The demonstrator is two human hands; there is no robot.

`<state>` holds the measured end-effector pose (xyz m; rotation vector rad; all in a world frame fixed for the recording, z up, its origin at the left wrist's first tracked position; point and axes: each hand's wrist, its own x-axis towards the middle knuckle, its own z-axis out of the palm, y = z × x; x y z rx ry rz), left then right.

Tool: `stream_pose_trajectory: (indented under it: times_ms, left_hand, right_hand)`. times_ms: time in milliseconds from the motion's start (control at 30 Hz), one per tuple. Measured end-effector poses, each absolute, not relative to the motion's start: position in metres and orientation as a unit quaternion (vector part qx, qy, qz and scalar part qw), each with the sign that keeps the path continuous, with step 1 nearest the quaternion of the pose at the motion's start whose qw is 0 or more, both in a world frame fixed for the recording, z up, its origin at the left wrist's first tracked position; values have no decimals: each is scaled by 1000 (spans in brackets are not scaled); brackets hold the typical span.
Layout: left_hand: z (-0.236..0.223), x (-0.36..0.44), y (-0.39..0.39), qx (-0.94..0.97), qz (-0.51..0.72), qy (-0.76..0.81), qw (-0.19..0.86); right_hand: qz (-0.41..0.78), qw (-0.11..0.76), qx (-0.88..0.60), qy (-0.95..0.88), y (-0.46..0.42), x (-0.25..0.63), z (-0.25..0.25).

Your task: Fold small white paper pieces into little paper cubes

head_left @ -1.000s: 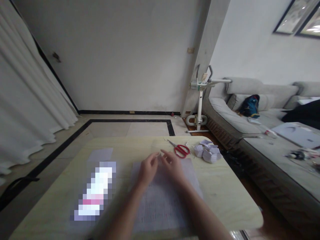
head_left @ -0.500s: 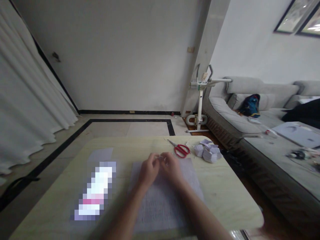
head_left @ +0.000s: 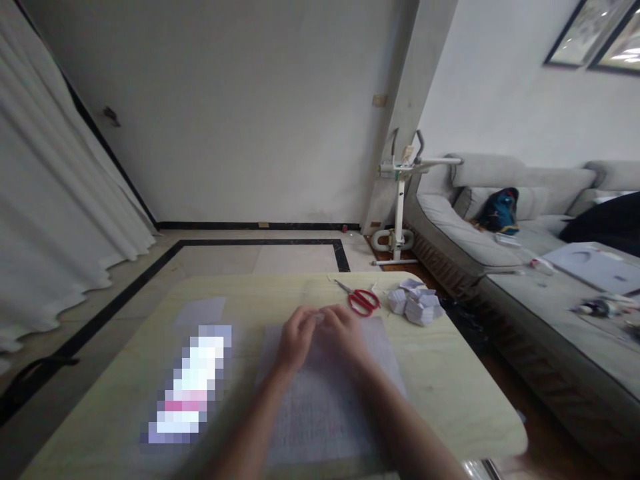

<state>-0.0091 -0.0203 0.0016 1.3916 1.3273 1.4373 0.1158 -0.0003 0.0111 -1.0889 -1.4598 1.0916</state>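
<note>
My left hand [head_left: 299, 337] and my right hand [head_left: 345, 333] meet over the far part of a large printed sheet of paper [head_left: 320, 413]. Fingers of both are curled in a pinch around a small piece of white paper [head_left: 320, 315], mostly hidden by the fingertips. Just beyond my right hand lie red-handled scissors [head_left: 364, 302], blades pointing away to the left. Right of them sits a cluster of crumpled or folded white paper pieces [head_left: 416, 303].
On the left of the wooden table [head_left: 450, 387] lie a blurred-out bright rectangle [head_left: 193, 377] and a small pale paper sheet [head_left: 201, 311]. A grey sofa [head_left: 530, 293] stands to the right, and a white exercise machine [head_left: 400, 200] stands behind the table.
Both hands stay close together over the sheet. My fingers have shifted slightly, with the right-hand fingers now flatter over the small piece. Scissors and paper cluster have not moved.
</note>
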Motion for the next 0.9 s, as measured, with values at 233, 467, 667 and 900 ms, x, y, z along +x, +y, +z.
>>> stream_pose_trajectory:
  times_ms: [233, 467, 667, 900]
  left_hand:
    - [1, -7, -19, 499, 568, 509, 411]
    - [-2, -11, -13, 519, 539, 502, 434]
    - [-2, -9, -16, 540, 531, 506, 413]
    - [-2, -8, -17, 562, 495, 500, 436]
  right_hand:
    - [459, 519, -428, -581, 8, 119, 2]
    - [448, 509, -438, -590, 12, 121, -6]
    - [442, 482, -459, -601, 8, 122, 5]
    - [457, 499, -456, -578, 10, 126, 6]
